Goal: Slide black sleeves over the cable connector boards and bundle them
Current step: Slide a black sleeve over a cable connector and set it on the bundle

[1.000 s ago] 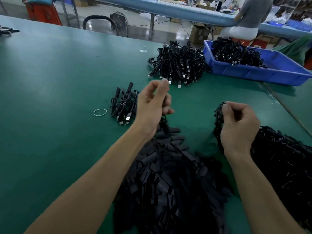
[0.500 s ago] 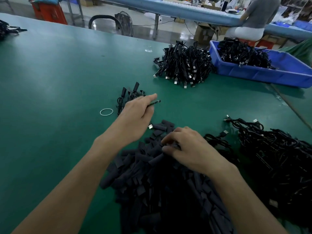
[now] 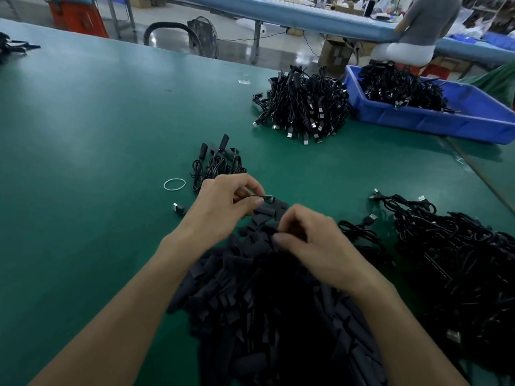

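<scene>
My left hand [image 3: 223, 207] pinches a cable just behind its small green connector board [image 3: 268, 198], which sticks out to the right. The cable's USB plug [image 3: 178, 208] lies on the table to the left of that hand. My right hand [image 3: 309, 240] rests on the top of a big pile of black sleeves [image 3: 264, 307], its fingers curled round a sleeve there. A small group of sleeved cables [image 3: 217, 162] lies just beyond my left hand. A heap of loose cables [image 3: 459, 260] lies to the right.
A white rubber band [image 3: 174, 184] lies on the green table [image 3: 83, 135]. A heap of bundled cables [image 3: 303, 104] sits farther back, beside a blue bin [image 3: 434, 118] holding more cables. A seated person [image 3: 418, 26] works at the bench behind.
My right hand left the loose cables on the right and came down on the sleeve pile. My left hand lowered with the cable, and its board now points toward my right hand.
</scene>
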`<move>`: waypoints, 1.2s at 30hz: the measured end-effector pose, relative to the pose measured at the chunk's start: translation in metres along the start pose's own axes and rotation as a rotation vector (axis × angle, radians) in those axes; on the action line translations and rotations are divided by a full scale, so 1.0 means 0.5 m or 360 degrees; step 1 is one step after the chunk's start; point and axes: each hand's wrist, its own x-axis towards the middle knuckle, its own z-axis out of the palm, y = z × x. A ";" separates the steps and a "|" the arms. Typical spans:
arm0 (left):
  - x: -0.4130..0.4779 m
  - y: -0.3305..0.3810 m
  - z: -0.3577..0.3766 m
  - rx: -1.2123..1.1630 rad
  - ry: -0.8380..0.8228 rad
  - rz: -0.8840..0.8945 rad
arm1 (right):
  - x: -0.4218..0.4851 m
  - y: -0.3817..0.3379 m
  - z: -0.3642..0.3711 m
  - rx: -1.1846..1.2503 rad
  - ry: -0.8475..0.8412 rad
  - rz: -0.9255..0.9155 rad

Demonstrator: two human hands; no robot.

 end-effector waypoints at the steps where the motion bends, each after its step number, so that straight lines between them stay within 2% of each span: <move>1: -0.001 0.000 0.001 0.0007 -0.0007 -0.0002 | -0.001 0.003 -0.003 0.0110 0.0113 0.0035; 4: -0.005 0.002 0.006 0.0057 -0.0041 0.0014 | -0.002 0.011 -0.005 0.0329 0.0405 0.0122; 8: -0.007 0.014 0.008 -0.0033 -0.0071 0.0017 | -0.001 0.013 -0.004 0.0351 0.0627 0.0120; 19: -0.008 0.021 0.012 -0.0177 -0.0144 -0.0027 | 0.001 0.005 -0.002 0.0522 0.0720 0.0095; 36: -0.010 0.016 0.015 -0.0299 -0.0163 -0.0101 | 0.000 -0.003 0.015 0.0419 0.0814 0.0022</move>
